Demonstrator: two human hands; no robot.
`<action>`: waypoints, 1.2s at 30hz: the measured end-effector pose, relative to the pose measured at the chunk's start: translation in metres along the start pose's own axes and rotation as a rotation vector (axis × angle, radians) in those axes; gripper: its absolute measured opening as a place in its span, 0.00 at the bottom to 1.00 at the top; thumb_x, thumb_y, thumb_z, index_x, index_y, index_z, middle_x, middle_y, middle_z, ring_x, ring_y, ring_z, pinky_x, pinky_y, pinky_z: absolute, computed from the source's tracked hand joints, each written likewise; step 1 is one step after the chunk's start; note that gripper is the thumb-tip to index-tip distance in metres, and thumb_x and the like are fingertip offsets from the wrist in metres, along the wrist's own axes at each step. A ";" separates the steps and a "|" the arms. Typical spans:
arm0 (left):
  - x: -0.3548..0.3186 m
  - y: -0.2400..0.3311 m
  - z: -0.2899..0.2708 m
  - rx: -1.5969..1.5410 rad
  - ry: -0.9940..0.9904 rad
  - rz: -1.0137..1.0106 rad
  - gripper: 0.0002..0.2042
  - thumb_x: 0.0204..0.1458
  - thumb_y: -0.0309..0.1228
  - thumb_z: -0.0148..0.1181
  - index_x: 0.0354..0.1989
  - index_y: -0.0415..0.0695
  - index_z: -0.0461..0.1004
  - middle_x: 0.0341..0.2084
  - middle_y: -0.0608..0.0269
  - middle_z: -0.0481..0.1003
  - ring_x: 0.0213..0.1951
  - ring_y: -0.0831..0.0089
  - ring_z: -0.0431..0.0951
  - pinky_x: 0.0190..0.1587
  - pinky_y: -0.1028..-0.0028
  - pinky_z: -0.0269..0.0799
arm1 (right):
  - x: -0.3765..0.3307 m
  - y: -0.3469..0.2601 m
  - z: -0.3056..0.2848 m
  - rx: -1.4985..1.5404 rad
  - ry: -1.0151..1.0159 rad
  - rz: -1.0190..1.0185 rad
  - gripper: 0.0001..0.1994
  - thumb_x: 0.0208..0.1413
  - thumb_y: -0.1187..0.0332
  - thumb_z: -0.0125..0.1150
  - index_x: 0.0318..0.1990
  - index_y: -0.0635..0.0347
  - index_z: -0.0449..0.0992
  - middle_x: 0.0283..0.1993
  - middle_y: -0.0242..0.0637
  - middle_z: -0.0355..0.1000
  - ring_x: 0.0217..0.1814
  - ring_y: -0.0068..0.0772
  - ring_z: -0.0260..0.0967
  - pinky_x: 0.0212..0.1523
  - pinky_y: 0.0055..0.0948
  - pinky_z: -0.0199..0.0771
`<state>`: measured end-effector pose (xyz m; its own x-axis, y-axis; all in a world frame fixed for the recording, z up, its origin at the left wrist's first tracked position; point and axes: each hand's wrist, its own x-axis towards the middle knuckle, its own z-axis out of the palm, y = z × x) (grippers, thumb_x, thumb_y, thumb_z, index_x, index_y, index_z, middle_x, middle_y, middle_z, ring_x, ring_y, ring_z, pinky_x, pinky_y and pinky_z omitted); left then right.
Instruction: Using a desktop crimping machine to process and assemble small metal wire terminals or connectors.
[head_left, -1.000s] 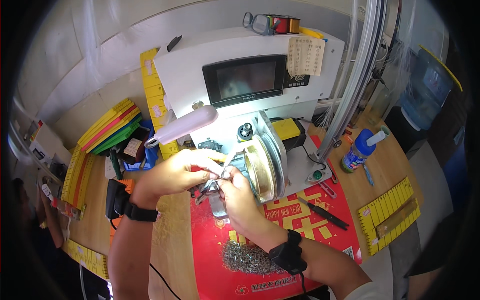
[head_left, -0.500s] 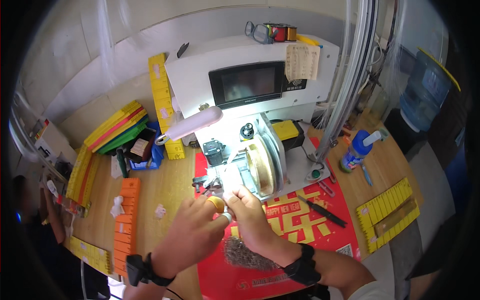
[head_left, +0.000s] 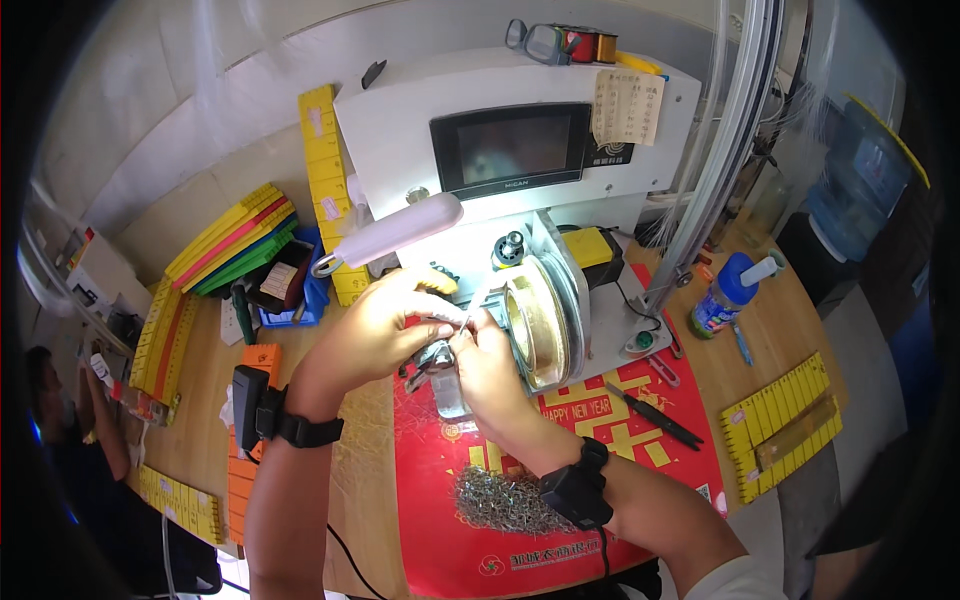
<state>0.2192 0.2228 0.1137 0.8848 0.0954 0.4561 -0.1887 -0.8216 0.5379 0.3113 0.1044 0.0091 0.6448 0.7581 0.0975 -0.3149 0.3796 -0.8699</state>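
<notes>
In front of the white machine (head_left: pixel 520 80), under bright light, my two hands meet at the fingertips. My left hand (head_left: pixel 375 325) bends in from the left, thumb and fingers pinched, with a yellow wrap on one finger and a whitish wrap on another. My right hand (head_left: pixel 490 370) is closed with its thumb on top, against a thin pale strip (head_left: pixel 475 303). Glare hides what else the fingers hold. A gold-rimmed wheel (head_left: pixel 540 330) stands just right of my right hand. Partly behind my left hand are small metal clamp parts (head_left: pixel 432 358).
A heap of short metal pins (head_left: pixel 510 500) lies on the red sheet (head_left: pixel 440 560). Right of it are a black-handled tool (head_left: pixel 655 415), a blue-capped bottle (head_left: pixel 725 295) and a yellow slotted tray (head_left: pixel 785 425). A lilac lamp (head_left: pixel 400 232) overhangs the left hand. Another person (head_left: pixel 75 440) sits far left.
Both hands have moved up and forward toward the machine, from above the metal heap. My left wrist has turned, and more of the pin heap shows. The view has shifted slightly.
</notes>
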 end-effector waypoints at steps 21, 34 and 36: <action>-0.104 0.030 0.112 -0.036 0.431 -0.515 0.03 0.63 0.23 0.60 0.39 0.36 0.76 0.21 0.49 0.77 0.21 0.59 0.79 0.26 0.65 0.70 | -0.087 -0.094 -0.104 -1.179 -0.581 -0.650 0.13 0.59 0.75 0.64 0.52 0.60 0.81 0.42 0.38 0.79 0.40 0.42 0.77 0.43 0.36 0.79; -0.109 0.024 0.105 -0.060 0.505 -0.491 0.02 0.63 0.21 0.61 0.40 0.34 0.78 0.21 0.58 0.76 0.22 0.81 0.74 0.27 0.75 0.68 | -0.074 -0.072 -0.096 -1.441 -0.686 -0.740 0.20 0.56 0.72 0.63 0.57 0.57 0.79 0.53 0.34 0.78 0.53 0.34 0.74 0.53 0.33 0.76; -0.110 0.023 0.104 -0.041 0.493 -0.487 0.02 0.63 0.21 0.61 0.40 0.34 0.78 0.21 0.58 0.76 0.23 0.81 0.74 0.27 0.75 0.68 | -0.072 -0.067 -0.097 -1.368 -0.627 -0.693 0.20 0.57 0.73 0.65 0.59 0.58 0.79 0.56 0.36 0.78 0.52 0.37 0.76 0.52 0.35 0.78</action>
<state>0.1621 0.1346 0.0027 0.5779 0.7002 0.4192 0.1563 -0.5991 0.7853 0.3536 -0.0269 0.0141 -0.0772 0.8655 0.4950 0.9188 0.2545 -0.3017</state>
